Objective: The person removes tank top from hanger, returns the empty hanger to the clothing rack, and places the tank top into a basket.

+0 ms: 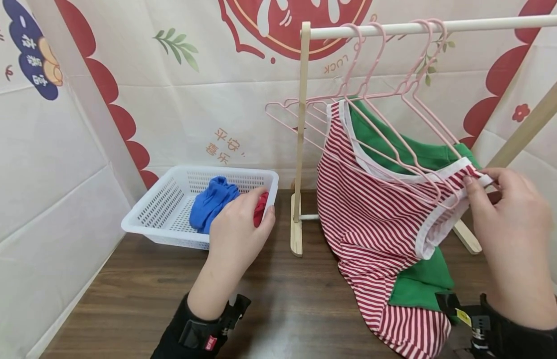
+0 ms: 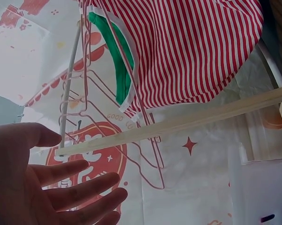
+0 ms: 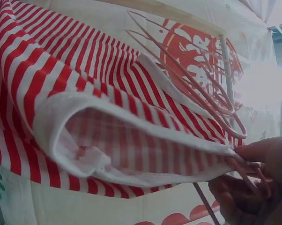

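A red-and-white striped sleeveless top [image 1: 368, 214] with white trim hangs from the rack, one shoulder over a pink hanger [image 1: 408, 164]. My right hand [image 1: 511, 209] pinches its other shoulder strap between thumb and fingers. In the right wrist view the white-edged armhole [image 3: 131, 131] gapes beside the right fingers, and pink hanger ends lie close to them. My left hand [image 1: 240, 224] is in the air by the near right side of the white basket [image 1: 157, 229], its fingers spread with nothing in them in the left wrist view.
The basket holds a blue cloth [image 1: 213, 199] and a red cloth [image 1: 260, 208]. A green garment [image 1: 422, 281] hangs behind the striped top. Several pink hangers hang on the white rail [image 1: 484, 23]. The rack's wooden post [image 1: 302, 124] stands between basket and clothes.
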Demonstrator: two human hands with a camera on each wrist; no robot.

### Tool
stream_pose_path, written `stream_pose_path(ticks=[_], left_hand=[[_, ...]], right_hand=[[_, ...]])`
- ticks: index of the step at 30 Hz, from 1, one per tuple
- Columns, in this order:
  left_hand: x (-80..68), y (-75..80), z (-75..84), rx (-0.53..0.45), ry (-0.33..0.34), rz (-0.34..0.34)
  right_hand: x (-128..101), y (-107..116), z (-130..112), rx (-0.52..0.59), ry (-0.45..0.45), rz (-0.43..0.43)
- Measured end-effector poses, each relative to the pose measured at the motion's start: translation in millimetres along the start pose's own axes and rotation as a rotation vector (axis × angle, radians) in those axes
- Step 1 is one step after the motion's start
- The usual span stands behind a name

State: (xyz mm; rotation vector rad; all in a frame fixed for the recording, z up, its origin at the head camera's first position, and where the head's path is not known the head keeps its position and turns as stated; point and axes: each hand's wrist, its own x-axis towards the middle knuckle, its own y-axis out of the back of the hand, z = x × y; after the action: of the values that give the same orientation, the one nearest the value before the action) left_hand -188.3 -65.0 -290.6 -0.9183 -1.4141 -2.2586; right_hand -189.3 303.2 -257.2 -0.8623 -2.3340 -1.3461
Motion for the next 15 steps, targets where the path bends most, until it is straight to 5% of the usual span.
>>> stream_pose_path(ticks=[9, 15], left_hand=[[0.6, 0.9, -1.1, -0.001, -0.003, 0.003], [0.1, 1.7, -1.9, -0.006, 0.007, -0.006]], right_hand=[[1.4, -3.4, 0.8, 0.039, 0.069, -0.041], [2.4, -5.4, 3.6, 0.002, 0.191, 0.024]])
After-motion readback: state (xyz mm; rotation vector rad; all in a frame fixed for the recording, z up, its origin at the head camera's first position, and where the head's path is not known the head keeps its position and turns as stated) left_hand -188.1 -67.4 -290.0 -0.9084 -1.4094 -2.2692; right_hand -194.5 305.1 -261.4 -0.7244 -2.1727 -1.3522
